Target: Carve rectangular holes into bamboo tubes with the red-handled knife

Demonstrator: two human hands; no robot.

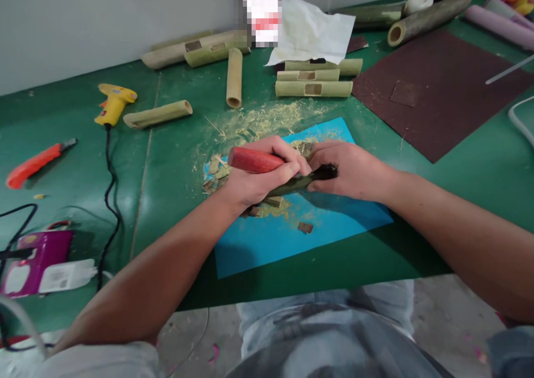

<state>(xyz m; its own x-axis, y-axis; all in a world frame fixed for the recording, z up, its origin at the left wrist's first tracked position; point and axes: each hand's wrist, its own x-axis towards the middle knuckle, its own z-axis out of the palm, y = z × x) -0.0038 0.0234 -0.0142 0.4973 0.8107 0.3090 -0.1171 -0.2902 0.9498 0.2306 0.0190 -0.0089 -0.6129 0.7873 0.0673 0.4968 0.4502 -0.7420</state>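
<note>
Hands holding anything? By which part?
Left hand: red-handled tool, gripped toward the handle's front. Right hand: green bamboo piece, held near its right end.

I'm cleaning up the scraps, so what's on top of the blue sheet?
Bamboo chips, a loose brown scrap and pale dust lie on the blue sheet. The left hand, right hand and bamboo piece hide part of it; whatever is beneath them cannot be seen.

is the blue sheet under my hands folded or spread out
Spread out: the blue sheet lies flat on the green table, with chips and shavings scattered over it.
</note>
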